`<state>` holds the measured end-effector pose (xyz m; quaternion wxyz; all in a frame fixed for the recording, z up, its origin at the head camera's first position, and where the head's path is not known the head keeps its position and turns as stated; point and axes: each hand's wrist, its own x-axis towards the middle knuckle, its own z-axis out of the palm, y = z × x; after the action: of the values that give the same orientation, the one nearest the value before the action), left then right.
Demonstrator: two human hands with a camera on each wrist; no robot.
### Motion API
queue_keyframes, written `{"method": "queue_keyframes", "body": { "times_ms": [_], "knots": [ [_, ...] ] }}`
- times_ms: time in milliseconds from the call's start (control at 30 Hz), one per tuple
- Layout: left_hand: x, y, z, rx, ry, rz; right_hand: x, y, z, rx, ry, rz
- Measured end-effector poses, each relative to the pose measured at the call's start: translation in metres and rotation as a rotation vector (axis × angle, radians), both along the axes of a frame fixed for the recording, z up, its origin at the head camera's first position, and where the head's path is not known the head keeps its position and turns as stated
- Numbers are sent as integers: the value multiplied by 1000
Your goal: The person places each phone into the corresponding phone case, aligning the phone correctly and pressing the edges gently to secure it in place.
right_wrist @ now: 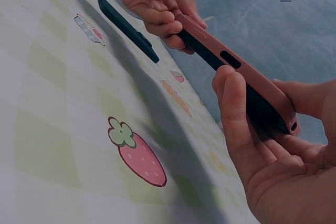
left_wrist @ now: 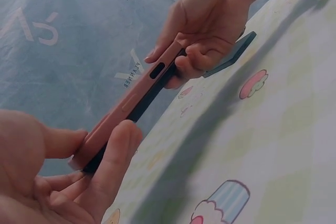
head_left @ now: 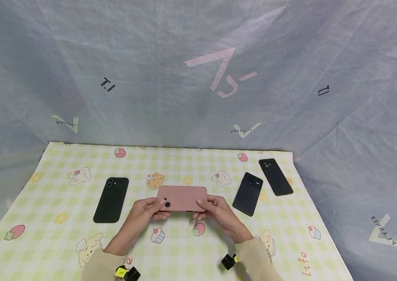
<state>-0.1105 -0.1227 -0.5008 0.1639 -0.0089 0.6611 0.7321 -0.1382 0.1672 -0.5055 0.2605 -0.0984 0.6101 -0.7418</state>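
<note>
The pink case [head_left: 183,195], with a dark slab showing beneath it, is held above the bench [head_left: 184,257] between the left hand [head_left: 143,211] and the right hand [head_left: 219,213], each pinching one end. Should uneven pressure loosen either pinch, it could tip and drop below the hands; the black phone [head_left: 111,201] lies left of the left hand.

That pink rectangular phone case [head_left: 184,195] in your grip looks like smooth, matt plastic. The black rectangular phone [head_left: 111,203] left of your grip seems smooth and matt too, with shinier lens rings [head_left: 109,185]. Under your grip, the green-and-white checked table cover [head_left: 43,244] looks smooth; can't tell cloth from plastic. Behind, your grey-blue printed sheet [head_left: 149,78] is creased, faintly shiny.
</note>
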Motion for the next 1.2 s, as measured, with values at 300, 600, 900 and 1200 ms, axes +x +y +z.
{"method": "queue_keyframes", "body": {
  "times_ms": [300, 600, 900, 1200],
  "knots": [
    [-1, -2, 0, 7, 24, -44, 1, -1, 1, 2, 4, -8],
    [-2, -3, 0, 0, 30, -46, 0, -1, 1, 8, 7, -7],
    [-2, -3, 0, 4, 40, -46, 0, 0, 0, 16, -13, -14],
    [-2, -5, -1, -2, 37, -50, 0, -2, 0, 18, -41, -24]
  ]
}}
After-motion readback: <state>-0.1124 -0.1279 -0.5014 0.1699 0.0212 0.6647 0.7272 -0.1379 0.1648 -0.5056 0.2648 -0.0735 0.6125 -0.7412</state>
